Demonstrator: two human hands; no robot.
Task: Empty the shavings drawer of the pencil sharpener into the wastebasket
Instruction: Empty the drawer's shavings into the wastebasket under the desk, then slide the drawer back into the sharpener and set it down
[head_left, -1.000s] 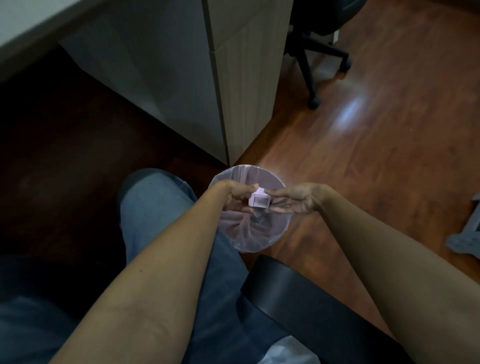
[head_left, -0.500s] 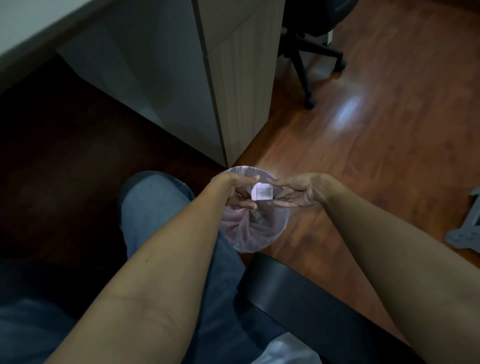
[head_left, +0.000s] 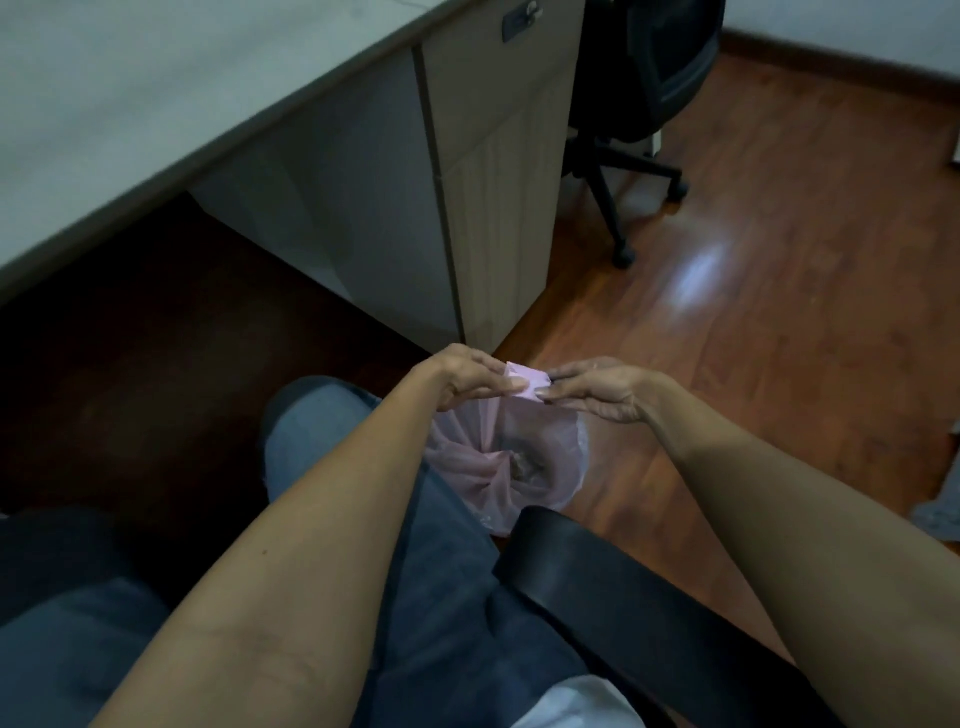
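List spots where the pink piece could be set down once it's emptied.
Free: desktop at upper left, bare where it shows; wooden floor between wastebasket and office chair. Crowded: over the basket, where left hand and right hand pinch the pink piece, hemmed by knee and armrest.

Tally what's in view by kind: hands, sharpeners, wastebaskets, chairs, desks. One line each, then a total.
Hands: 2, left hand and right hand, both holding the sharpener
Sharpeners: 1, pink sharpener
Wastebaskets: 1, lined wastebasket
Chairs: 2, far chair and the near chair's armrest
Desks: 1, desk
Total: 7
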